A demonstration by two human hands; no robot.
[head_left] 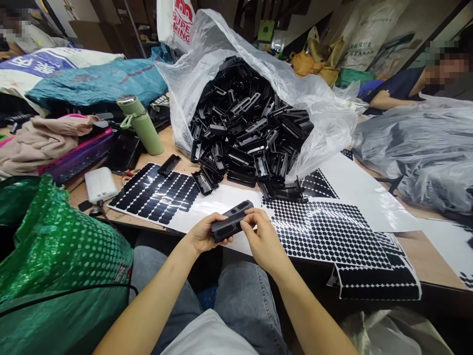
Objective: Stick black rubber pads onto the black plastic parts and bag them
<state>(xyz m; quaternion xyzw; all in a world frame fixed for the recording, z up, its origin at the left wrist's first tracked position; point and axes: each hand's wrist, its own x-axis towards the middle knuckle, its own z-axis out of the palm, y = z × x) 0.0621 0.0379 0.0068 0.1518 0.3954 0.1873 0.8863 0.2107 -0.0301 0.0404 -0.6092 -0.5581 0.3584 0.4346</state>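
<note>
A black ribbed plastic part (pixel 231 223) is held above the table's front edge. My left hand (pixel 205 233) grips its left end, with the thumb on top and fingertips below. At the part's right end, my right hand (pixel 259 228) has its thumb and index finger pressed together against it; whether something small is between them is hidden. Just beyond lie a sheet of round black stickers (pixel 328 229) and a sheet of oblong black stickers (pixel 157 195). Behind these, a clear plastic bag (pixel 325 111) spills out a heap of black plastic parts (pixel 247 128).
A green bottle (pixel 142 125) and a white power bank (pixel 100 185) stand at the left, near a green sack (pixel 74 236). Grey plastic bags (pixel 424 143) cover the right side. One person leans in at the right; another is at the far left.
</note>
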